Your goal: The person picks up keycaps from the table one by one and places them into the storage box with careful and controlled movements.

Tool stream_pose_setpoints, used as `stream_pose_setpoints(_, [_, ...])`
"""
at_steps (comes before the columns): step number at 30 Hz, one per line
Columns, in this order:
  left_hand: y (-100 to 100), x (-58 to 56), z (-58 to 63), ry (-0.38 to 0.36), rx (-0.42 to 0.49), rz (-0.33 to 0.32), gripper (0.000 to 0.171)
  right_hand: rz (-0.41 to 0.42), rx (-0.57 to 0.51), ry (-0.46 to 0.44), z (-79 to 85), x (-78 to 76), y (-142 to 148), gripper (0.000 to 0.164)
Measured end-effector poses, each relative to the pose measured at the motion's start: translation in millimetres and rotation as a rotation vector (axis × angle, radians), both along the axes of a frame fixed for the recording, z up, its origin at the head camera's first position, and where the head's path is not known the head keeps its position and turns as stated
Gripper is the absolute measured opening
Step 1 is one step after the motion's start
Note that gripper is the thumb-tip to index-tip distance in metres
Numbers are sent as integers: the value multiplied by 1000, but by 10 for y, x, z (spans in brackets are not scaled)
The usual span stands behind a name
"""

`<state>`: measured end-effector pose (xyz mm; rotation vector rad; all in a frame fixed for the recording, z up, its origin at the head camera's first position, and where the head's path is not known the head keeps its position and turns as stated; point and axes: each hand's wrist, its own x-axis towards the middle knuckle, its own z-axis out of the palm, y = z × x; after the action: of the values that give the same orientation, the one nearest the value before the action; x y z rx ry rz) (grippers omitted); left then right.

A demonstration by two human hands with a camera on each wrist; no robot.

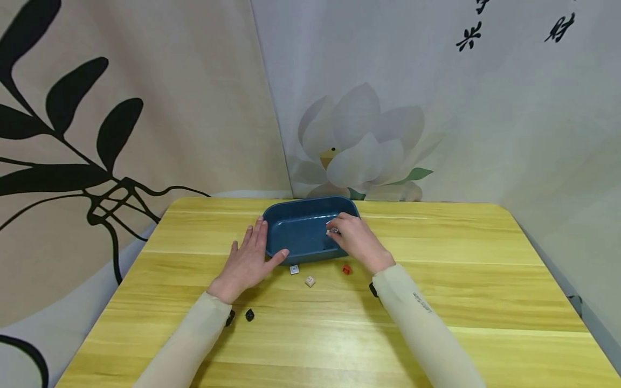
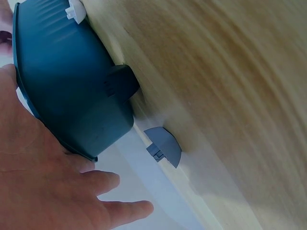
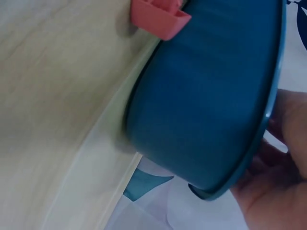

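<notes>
A blue oblong basin point(image 1: 296, 251) stands on the table. My left hand point(image 1: 246, 263) rests against its left end, fingers along the rim and thumb spread toward the near wall. Over the right side of the basin, my right hand point(image 1: 358, 240) pinches a small whitish keycap point(image 1: 332, 230), mostly covered by the fingers. In front of the basin lie a white keycap point(image 1: 294, 269), a beige keycap point(image 1: 310, 281) and a red keycap point(image 1: 346, 269), whose hollow underside shows in the right wrist view. A black keycap point(image 1: 249, 314) lies beside the left wrist.
The wooden table point(image 1: 461, 258) extends to both sides of the basin. Behind it hangs a pale printed cloth point(image 1: 485, 118) with a flower and dark leaves. A grey keycap point(image 2: 163, 145) shows near the basin in the left wrist view.
</notes>
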<state>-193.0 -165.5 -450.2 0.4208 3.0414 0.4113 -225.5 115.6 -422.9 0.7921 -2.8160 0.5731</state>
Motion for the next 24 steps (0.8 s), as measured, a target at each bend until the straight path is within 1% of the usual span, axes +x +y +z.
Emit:
stream_pose_setpoints(10, [28,-9,5,-1,9,-6,106,-26,41,-91,-40,-88,-3,18])
stream_pose_setpoints(14, [29,-5,8,-6,10,-6,106,-27,37,-107,-48,-99,2,21])
stream_pose_setpoints(18, [22,-5,7,-11,11,-5,106,-21,28,-77,-56,-78,36,23])
stream_pose_setpoints(24, [-2,-17,10,-12,6,5,106,-27,-3,-19,-30,18,117,28])
